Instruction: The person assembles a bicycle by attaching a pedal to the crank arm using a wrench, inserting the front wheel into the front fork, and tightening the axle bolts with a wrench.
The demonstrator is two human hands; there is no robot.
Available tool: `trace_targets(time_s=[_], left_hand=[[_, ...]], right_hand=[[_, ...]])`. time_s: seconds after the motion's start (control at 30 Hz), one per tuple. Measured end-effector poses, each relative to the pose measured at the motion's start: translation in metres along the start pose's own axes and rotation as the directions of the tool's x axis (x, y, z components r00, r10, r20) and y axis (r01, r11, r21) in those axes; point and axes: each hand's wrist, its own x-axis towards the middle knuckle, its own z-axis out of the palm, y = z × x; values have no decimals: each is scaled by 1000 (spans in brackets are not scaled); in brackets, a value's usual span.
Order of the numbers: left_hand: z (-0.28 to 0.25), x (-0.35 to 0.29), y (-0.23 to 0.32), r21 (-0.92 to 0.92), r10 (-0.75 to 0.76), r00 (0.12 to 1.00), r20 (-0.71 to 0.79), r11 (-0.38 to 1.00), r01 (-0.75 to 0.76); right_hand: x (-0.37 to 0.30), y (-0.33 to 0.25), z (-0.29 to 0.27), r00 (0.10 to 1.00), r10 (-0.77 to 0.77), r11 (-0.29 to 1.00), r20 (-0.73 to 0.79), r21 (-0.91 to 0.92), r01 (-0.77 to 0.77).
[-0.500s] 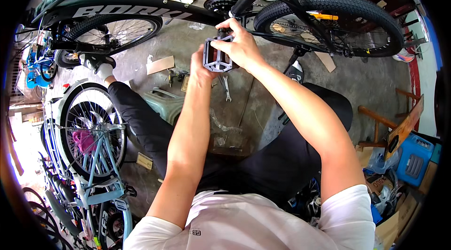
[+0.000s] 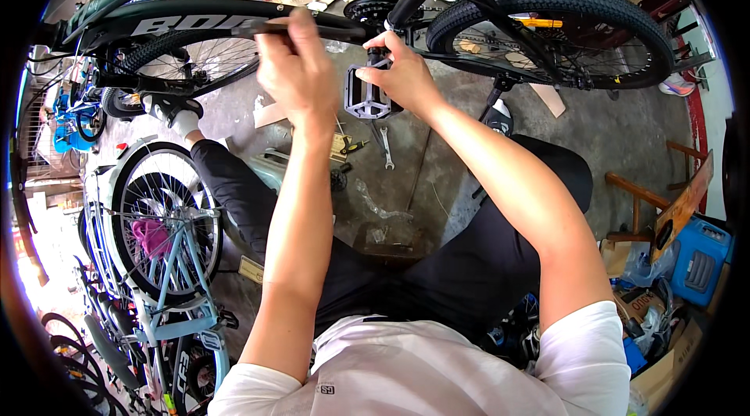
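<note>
My right hand (image 2: pixel 404 76) grips a grey, cage-like bicycle pedal (image 2: pixel 367 110), with the thumb on its frame and a finger by the axle end. The pedal hangs near the crank area of a black bicycle (image 2: pixel 406 6). My left hand (image 2: pixel 301 80) is raised to the left of the pedal, smeared by motion. Its fingers close around a dark bar (image 2: pixel 336 28), which crosses the bicycle's down tube toward the axle. Blur hides what kind of bar it is. A combination wrench (image 2: pixel 387 147) lies on the floor below the pedal.
The bicycle's rear wheel (image 2: pixel 551 33) stands at the upper right. A light blue bicycle (image 2: pixel 168 260) is at the left. A wooden stool (image 2: pixel 648 201) and blue case (image 2: pixel 701 260) are on the right. Cardboard (image 2: pixel 269 114) and a crumpled clear strip (image 2: pixel 379 203) lie on the floor.
My left hand has left the pedal's side and moved up and left, and a dark bar now shows at its fingers. My right hand stays on the pedal.
</note>
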Motion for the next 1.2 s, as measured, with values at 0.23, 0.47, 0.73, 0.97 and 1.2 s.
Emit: trace_targets(time_s=[0.23,0.47,0.73,0.97,1.2], left_hand=[[20,-45,-20,134,156,963,218,973,-188],[32,-44,1,228,330,846,419,864,-449],[30,-43,-1,199,176,905,387,942,-269],[26,-42,-24,111,-11,967,254,994,-18],[20,-40,-43,-61,-252,934,253,959,276]], right_hand=[[1,0,2,999,-30,999,-44,-44,28],[1,12,0,991,-125,991,-40,-42,124],[0,-3,-1,998,-18,1000,-57,-13,17],[1,-9,-6,997,75,996,26,-50,-74],[-2,-14,-5,996,90,993,26,-75,-87]])
